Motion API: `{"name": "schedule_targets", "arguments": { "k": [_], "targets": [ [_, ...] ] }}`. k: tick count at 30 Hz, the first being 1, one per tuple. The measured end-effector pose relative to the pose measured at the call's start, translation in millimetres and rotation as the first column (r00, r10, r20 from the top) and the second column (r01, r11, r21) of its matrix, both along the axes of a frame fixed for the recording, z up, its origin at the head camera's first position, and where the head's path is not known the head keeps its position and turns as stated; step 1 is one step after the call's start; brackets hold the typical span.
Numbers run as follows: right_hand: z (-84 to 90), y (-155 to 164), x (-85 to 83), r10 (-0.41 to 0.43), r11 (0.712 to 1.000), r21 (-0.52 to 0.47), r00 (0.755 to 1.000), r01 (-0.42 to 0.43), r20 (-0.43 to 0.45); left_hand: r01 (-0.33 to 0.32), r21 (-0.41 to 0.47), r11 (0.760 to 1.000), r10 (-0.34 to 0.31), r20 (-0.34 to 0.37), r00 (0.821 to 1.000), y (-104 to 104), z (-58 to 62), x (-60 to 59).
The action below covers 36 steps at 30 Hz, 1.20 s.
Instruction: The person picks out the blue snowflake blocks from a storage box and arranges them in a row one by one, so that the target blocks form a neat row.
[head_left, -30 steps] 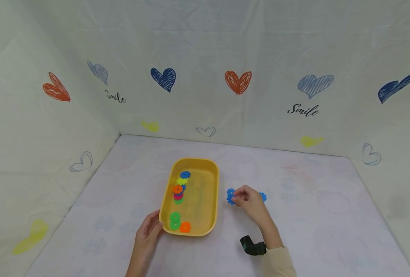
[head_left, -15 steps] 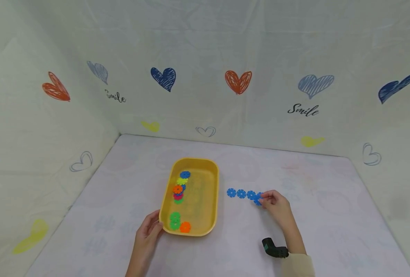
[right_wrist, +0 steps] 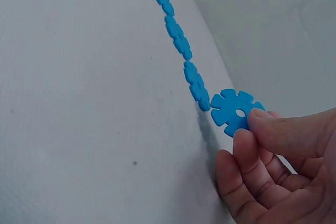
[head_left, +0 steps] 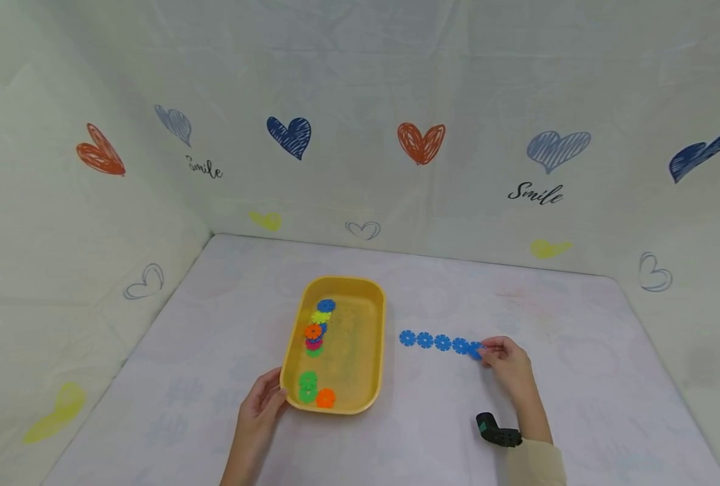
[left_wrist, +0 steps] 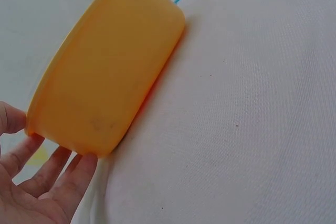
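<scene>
Right hand point(head_left: 508, 364) pinched a blue disc point(right_wrist: 234, 112) at the row's point(head_left: 434, 341) far end from the yellow tray point(head_left: 372, 337).
Only the wrist view showed it tilted up; left hand point(head_left: 261, 408), fingers relaxed, touched the tray's near corner.

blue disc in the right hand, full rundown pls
The blue disc is a flat, round, plastic-looking piece with notches cut round its rim and a small hole in the middle. The right hand pinches its edge. It is tilted up at the right end of a row of like discs lying flat on the table, right against the last one; whether they are joined cannot be told.
</scene>
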State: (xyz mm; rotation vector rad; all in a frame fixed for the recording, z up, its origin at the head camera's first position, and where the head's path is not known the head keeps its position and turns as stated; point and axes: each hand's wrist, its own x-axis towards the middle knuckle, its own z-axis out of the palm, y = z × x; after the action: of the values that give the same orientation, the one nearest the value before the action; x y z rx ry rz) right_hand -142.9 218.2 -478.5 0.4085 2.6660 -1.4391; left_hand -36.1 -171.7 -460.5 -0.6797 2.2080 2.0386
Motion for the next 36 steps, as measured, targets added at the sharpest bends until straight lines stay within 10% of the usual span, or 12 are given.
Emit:
{"name": "schedule_targets", "arguments": {
  "k": [36],
  "targets": [
    [6.3,7,-12.9,0.019,0.998,0.064,0.990,-0.028,0.137,-0.001,0.000,1.000,0.001,-0.005,1.000,0,-0.1,1.5]
  ]
}}
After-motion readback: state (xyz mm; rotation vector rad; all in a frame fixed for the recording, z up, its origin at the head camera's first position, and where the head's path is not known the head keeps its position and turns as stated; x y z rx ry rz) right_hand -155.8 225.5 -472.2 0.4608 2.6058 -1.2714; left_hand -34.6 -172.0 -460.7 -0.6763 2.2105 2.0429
